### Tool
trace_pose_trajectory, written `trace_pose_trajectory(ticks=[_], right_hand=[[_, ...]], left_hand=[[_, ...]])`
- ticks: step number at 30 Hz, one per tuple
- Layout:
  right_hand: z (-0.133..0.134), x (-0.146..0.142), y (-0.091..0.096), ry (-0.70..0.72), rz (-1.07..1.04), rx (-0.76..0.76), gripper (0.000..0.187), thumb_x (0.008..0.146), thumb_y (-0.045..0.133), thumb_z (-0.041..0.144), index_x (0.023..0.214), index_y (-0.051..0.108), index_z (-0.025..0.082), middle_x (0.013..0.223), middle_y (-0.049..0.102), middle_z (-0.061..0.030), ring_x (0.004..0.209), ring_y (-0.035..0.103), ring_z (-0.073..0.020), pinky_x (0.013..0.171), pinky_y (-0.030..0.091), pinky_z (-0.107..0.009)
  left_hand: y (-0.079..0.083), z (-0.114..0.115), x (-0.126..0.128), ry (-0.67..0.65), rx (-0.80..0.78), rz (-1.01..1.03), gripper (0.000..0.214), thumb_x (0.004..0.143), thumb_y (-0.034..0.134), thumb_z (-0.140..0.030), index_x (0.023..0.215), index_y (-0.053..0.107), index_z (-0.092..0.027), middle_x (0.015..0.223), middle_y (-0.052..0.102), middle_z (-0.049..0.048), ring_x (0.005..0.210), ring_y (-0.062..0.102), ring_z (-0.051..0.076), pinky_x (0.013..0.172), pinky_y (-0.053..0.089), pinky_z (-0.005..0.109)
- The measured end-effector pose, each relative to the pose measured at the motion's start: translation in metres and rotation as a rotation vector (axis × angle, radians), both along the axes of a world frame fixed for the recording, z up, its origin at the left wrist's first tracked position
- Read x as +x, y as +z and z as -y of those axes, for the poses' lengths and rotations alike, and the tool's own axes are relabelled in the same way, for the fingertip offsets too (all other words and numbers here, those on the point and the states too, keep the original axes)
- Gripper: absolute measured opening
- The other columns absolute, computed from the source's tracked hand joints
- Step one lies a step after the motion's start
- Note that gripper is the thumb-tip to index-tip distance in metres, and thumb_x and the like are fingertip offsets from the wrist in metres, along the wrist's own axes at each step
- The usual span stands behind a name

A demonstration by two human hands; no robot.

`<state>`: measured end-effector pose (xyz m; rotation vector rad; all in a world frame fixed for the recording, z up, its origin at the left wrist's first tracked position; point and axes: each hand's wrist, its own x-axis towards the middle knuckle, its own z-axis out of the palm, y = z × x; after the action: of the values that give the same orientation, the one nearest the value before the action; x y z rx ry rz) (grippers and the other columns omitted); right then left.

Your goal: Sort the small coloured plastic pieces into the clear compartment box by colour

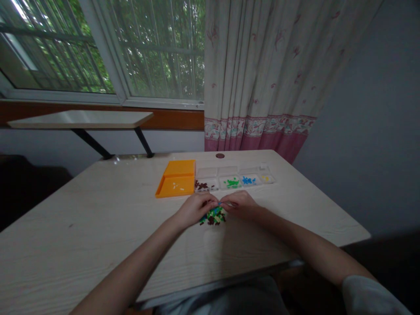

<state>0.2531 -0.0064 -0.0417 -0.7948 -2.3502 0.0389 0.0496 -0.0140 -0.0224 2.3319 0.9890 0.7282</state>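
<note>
A small heap of mixed coloured beads [213, 216] lies on the pale wooden table [98, 227], green, blue, yellow and dark pieces together. My left hand [196, 208] and my right hand [239, 203] rest on the table just behind the heap, fingertips meeting over its top edge. Both hands have their fingers curled into a pinch; what they pinch is too small to see. Behind them stands a clear divided tray [232, 173] with dark, green, blue and yellow beads in separate compartments.
An orange lid or box [176, 178] lies left of the clear tray. A round hole [220, 155] sits at the table's far edge. Behind are a window, a narrow shelf [82, 119] and a curtain [262, 74].
</note>
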Motion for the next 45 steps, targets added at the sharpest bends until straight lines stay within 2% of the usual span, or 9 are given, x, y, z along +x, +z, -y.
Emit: trace_pose_trajectory(ticks=[5,8,11,20,25,29,33,37,45], right_hand=[[-0.005,0.006,0.003,-0.133,-0.172,0.008,0.028,0.081,0.047,0.038,0.079,0.068,0.02,0.062,0.065,-0.0015,0.049,0.054,-0.0086,0.054,0.041,-0.019],[-0.011,0.013,0.004,-0.247,-0.334,-0.034,0.03,0.079,0.049,0.04,0.08,0.068,0.018,0.051,0.059,0.0,0.04,0.044,-0.0076,0.047,0.039,-0.019],[-0.016,0.018,0.004,-0.331,-0.453,-0.093,0.032,0.077,0.051,0.041,0.079,0.069,0.015,0.045,0.051,0.0016,0.038,0.039,-0.0067,0.042,0.036,-0.019],[-0.016,0.018,0.005,-0.328,-0.479,-0.128,0.029,0.076,0.052,0.039,0.079,0.069,0.015,0.051,0.057,0.0003,0.042,0.045,-0.007,0.045,0.039,-0.018],[-0.019,0.026,0.007,-0.318,-0.385,-0.056,0.028,0.078,0.051,0.039,0.082,0.069,0.018,0.066,0.067,-0.003,0.056,0.058,-0.011,0.054,0.046,-0.02],[-0.032,0.051,0.018,-0.352,-0.195,0.04,0.028,0.081,0.048,0.038,0.086,0.069,0.021,0.084,0.069,-0.0041,0.071,0.063,-0.0144,0.069,0.047,-0.024],[-0.05,0.084,0.027,-0.438,0.068,-0.034,0.027,0.083,0.046,0.036,0.092,0.067,0.022,0.088,0.069,-0.0029,0.075,0.063,-0.0154,0.069,0.045,-0.024],[-0.063,0.107,0.023,-0.544,0.254,-0.131,0.026,0.082,0.046,0.035,0.091,0.067,0.023,0.085,0.069,-0.0037,0.075,0.063,-0.0167,0.065,0.043,-0.024],[-0.064,0.11,0.02,-0.604,0.253,-0.186,0.029,0.082,0.044,0.032,0.096,0.067,0.022,0.087,0.069,-0.0048,0.075,0.062,-0.0159,0.062,0.041,-0.022]], left_hand=[[0.004,-0.007,-0.014,0.021,0.058,-0.139,0.022,0.083,0.044,-0.029,0.087,0.062,-0.017,0.08,0.063,0.0037,0.074,0.055,0.014,0.066,0.039,0.021],[0.005,-0.013,-0.027,0.039,0.104,-0.292,0.022,0.082,0.043,-0.03,0.083,0.062,-0.018,0.079,0.063,0.0038,0.072,0.056,0.014,0.062,0.037,0.021],[0.006,-0.016,-0.036,0.027,0.069,-0.366,0.021,0.08,0.044,-0.029,0.077,0.062,-0.018,0.075,0.062,0.003,0.067,0.055,0.013,0.059,0.036,0.02],[0.005,-0.016,-0.04,-0.13,-0.081,-0.326,0.019,0.073,0.045,-0.017,0.077,0.063,-0.016,0.067,0.061,0.0004,0.06,0.052,0.01,0.054,0.034,0.017],[0.004,-0.015,-0.038,-0.142,-0.1,-0.331,0.018,0.07,0.045,-0.015,0.077,0.062,-0.016,0.069,0.061,0.0005,0.061,0.052,0.01,0.056,0.035,0.017],[0.003,-0.015,-0.039,-0.136,-0.094,-0.321,0.018,0.069,0.045,-0.015,0.076,0.062,-0.016,0.067,0.06,-0.0003,0.06,0.051,0.01,0.055,0.035,0.017],[0.003,-0.016,-0.039,-0.133,-0.082,-0.334,0.017,0.069,0.045,-0.014,0.074,0.061,-0.016,0.066,0.059,-0.0002,0.06,0.051,0.01,0.055,0.035,0.017],[0.005,-0.015,-0.037,-0.137,-0.075,-0.344,0.018,0.069,0.044,-0.013,0.074,0.061,-0.016,0.067,0.06,0.0003,0.06,0.051,0.01,0.056,0.035,0.017],[0.007,-0.012,-0.036,-0.107,-0.077,-0.346,0.019,0.069,0.046,-0.016,0.08,0.062,-0.017,0.066,0.058,-0.0005,0.058,0.05,0.01,0.053,0.034,0.017]])
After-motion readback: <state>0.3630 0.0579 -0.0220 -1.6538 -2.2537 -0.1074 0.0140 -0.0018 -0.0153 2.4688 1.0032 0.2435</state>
